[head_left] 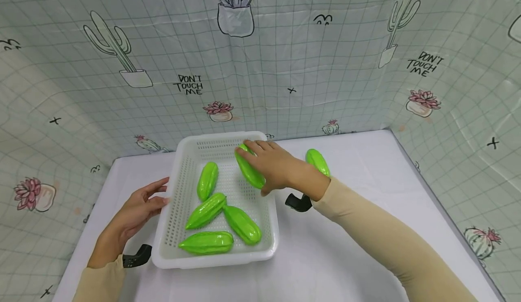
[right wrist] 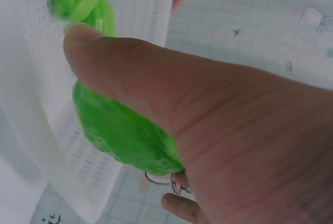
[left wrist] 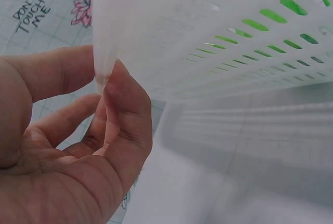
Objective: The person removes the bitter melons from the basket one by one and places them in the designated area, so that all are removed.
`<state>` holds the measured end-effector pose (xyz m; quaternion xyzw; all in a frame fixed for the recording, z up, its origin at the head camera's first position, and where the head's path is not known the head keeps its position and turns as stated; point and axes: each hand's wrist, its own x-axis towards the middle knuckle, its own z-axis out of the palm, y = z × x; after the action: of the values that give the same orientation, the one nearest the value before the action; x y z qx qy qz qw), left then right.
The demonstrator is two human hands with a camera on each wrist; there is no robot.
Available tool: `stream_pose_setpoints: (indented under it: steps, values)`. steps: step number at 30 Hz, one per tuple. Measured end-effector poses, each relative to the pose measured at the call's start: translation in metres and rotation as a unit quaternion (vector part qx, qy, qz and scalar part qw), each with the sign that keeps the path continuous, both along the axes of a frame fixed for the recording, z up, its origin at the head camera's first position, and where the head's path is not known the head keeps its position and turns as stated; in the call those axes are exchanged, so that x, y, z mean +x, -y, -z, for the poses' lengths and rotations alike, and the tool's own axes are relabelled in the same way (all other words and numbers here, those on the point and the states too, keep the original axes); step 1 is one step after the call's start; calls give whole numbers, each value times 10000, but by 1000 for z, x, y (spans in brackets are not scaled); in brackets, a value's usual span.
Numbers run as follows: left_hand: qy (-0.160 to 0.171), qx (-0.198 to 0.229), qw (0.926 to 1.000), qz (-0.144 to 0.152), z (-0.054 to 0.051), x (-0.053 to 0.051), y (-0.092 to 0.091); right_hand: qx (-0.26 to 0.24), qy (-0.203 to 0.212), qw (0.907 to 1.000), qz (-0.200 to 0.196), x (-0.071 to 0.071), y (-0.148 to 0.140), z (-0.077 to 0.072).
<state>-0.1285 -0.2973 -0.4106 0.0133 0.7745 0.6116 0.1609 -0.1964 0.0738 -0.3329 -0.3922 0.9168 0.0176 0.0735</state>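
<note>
A white perforated plastic basket (head_left: 215,263) holds several glossy green ridged gourd-like vegetables, among them one at the front (head_left: 206,243). My left hand (head_left: 136,209) pinches the basket's left rim between thumb and fingers, also seen in the left wrist view. My right hand (head_left: 281,164) grips another green gourd-like vegetable (head_left: 249,170) over the basket's back right part. In the right wrist view the thumb lies across this vegetable (right wrist: 122,130); the fingers behind it are mostly hidden. Whether it touches the basket floor, I cannot tell.
One more green vegetable (head_left: 317,161) lies on the white table (head_left: 346,247), right of the basket and partly behind my right wrist. A patterned cloth (head_left: 268,62) hangs behind the table and at both sides. Black wrist pieces (head_left: 299,202) show on both arms.
</note>
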Motion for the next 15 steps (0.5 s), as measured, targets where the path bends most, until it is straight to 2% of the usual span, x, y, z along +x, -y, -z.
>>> stream_pose_setpoints:
  steps: [7, 15]
  values:
    - [15, 10, 10000, 13, 1, 0, 0, -345, -208, 9991, 113, 0, -21, -7]
    - [11, 26, 10000, 32, 0, 0, 1, -531, -291, 9979, 234, 1, -44, -7]
